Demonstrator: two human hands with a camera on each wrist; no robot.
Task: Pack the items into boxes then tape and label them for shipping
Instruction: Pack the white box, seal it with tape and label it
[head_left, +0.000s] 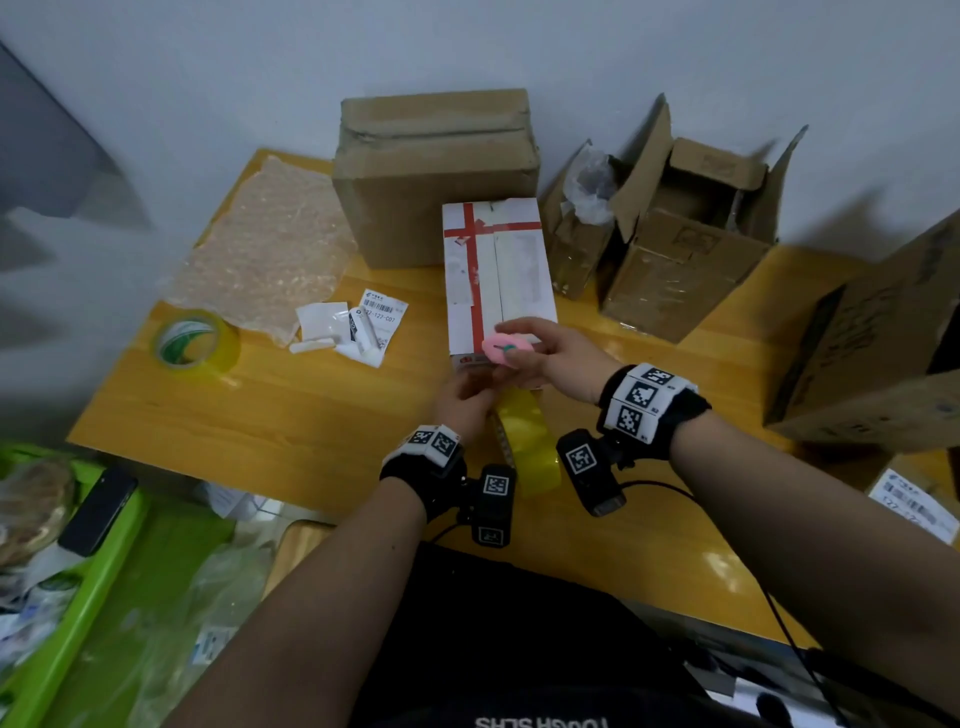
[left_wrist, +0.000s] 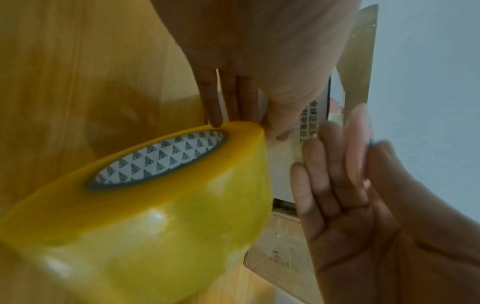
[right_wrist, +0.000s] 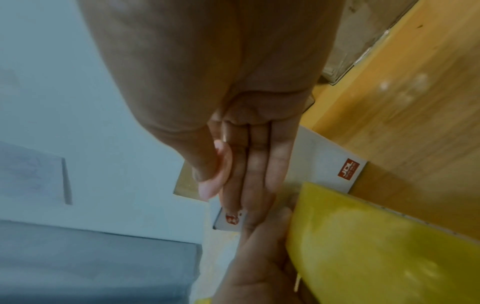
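Observation:
A white box (head_left: 511, 270) crossed with red tape lies in the middle of the wooden table (head_left: 260, 415). My right hand (head_left: 550, 353) hovers over its near end and pinches a small pink cutter (head_left: 505, 349) between thumb and fingers (right_wrist: 257, 164). My left hand (head_left: 465, 402) lies with straight fingers (left_wrist: 335, 164) against the box's near end face (left_wrist: 315, 115). A wide yellow tape roll (head_left: 527, 441) (left_wrist: 155, 195) (right_wrist: 376, 246) sits right in front of that end, between my wrists. Whether a strip runs from it to the box is hidden.
A second tape roll (head_left: 195, 340), bubble wrap (head_left: 265, 234), small white packets and a shipping label (head_left: 382, 306) lie at the left. A closed brown carton (head_left: 436, 171) stands behind; open cartons (head_left: 675, 234) and another box (head_left: 872, 353) at the right. A phone (head_left: 98, 509) rests on a green bin.

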